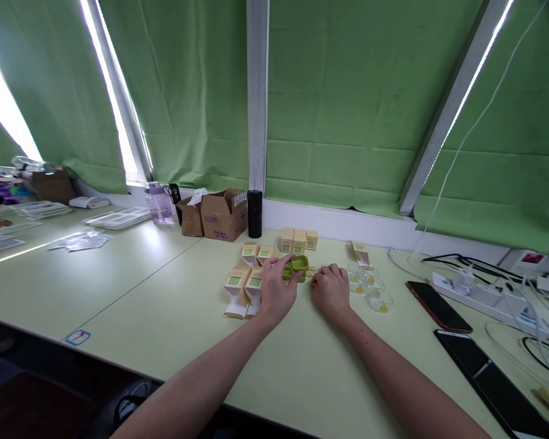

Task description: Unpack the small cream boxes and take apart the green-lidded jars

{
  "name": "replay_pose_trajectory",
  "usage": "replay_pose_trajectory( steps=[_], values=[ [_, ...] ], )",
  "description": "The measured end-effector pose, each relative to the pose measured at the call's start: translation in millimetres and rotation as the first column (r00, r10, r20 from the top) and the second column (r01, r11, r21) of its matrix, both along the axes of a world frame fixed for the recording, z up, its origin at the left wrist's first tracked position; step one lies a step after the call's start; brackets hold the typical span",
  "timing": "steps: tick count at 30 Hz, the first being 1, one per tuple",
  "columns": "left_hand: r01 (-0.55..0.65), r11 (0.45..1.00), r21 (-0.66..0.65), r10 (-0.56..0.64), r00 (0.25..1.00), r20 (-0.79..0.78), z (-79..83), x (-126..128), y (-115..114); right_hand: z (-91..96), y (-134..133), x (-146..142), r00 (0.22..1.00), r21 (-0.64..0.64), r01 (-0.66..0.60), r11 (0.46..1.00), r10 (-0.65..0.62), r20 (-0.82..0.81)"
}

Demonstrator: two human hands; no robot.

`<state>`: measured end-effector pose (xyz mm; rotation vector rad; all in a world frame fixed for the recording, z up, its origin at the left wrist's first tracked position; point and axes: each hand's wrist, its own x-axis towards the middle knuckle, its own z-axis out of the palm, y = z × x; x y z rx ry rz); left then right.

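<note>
Between thumb and fingers, my left hand [279,288] grips a small green compartment tray [301,263] just above the table. My right hand [331,289] rests on the table to its right with the fingers curled down; what they pinch, if anything, is hidden. Small yellowish pieces [311,272] lie between the two hands. Beside my left hand stand several small kraft boxes with green labels, such as this open box [236,281] with its flap out. More kraft boxes [299,239] are grouped behind the tray. Clear round packs with yellow centres [371,281] lie right of my right hand.
An open kraft box [360,253] stands at the back right. Phones [439,305], a power strip [480,296] and cables crowd the right side. A cardboard box [224,214], black tumbler [255,214] and purple bottle [158,202] line the back, and plastic bags [81,240] lie left.
</note>
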<state>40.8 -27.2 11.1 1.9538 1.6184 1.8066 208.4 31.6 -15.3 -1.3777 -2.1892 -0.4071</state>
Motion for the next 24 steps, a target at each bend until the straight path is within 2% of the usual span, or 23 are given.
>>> replay_pose_trajectory(
  steps=[10, 18, 21, 24],
  values=[
    [0.006, 0.999, -0.033, -0.005, 1.0, 0.029, 1.1, 2, -3, -3.3, 1, 0, 0.999, 0.033, 0.012, 0.999, -0.011, -0.032],
    [0.035, 0.999, -0.003, -0.035, 0.998, 0.048, 0.8, 1, -2, -0.6, -5, 0, 1.0, 0.074, -0.002, 0.997, 0.004, -0.03],
    [0.059, 0.998, -0.022, -0.056, 0.992, 0.109, 1.4, 0, -2, 4.2, -10, 4, 0.999, 0.113, -0.033, 0.993, 0.035, -0.019],
    [0.122, 0.99, -0.07, -0.1, 0.962, 0.255, 2.5, 2, 0, 9.9, -24, 10, 0.998, 0.092, -0.061, 0.994, 0.061, -0.002]
  ],
)
